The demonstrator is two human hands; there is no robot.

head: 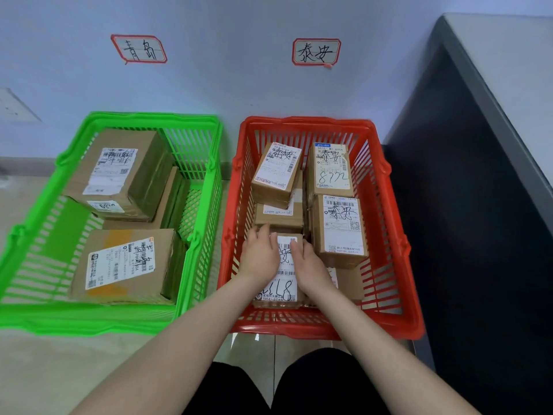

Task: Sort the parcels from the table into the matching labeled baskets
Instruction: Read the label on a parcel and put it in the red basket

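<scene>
- Parcels [332, 166] mostly sorted, judging by both loads: three in green basket [89, 324] left of red basket [326, 327], several inside red basket; table [508, 55] right of it, top barely visible.
- Held parcel [284, 283] at red basket's near-left, label up, long axis near rim to far rim.
- Left hand [260, 256], right hand [311, 265] gripping its far end, release pending.

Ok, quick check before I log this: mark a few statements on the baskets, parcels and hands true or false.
1. The left hand and right hand both hold one parcel inside the red basket. True.
2. The green basket stands right of the red one. False: it stands on its left.
3. The green basket holds no boxes. False: at least three cardboard boxes lie in it.
4. A red-framed wall label hangs above each basket. True.
</scene>
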